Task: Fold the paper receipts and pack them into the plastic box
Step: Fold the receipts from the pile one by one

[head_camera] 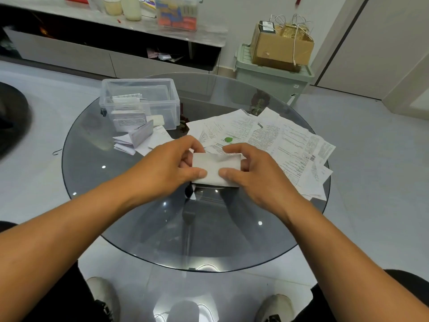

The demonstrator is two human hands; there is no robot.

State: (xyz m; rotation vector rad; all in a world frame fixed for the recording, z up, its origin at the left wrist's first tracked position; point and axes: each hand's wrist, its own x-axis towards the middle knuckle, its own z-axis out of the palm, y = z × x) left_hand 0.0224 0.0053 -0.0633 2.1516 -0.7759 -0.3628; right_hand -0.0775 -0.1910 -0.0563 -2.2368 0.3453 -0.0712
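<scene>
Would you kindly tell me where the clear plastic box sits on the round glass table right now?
In the head view, the clear plastic box stands at the far left of the round glass table, just behind a small pile of folded receipts and left of the spread unfolded receipts.

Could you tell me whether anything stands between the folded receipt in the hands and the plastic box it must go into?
Nothing visible blocks it. The folded receipt, pinched by the left hand and right hand, sits near the plastic box, whose top is open. Only low folded slips lie between them on the glass table.
</scene>
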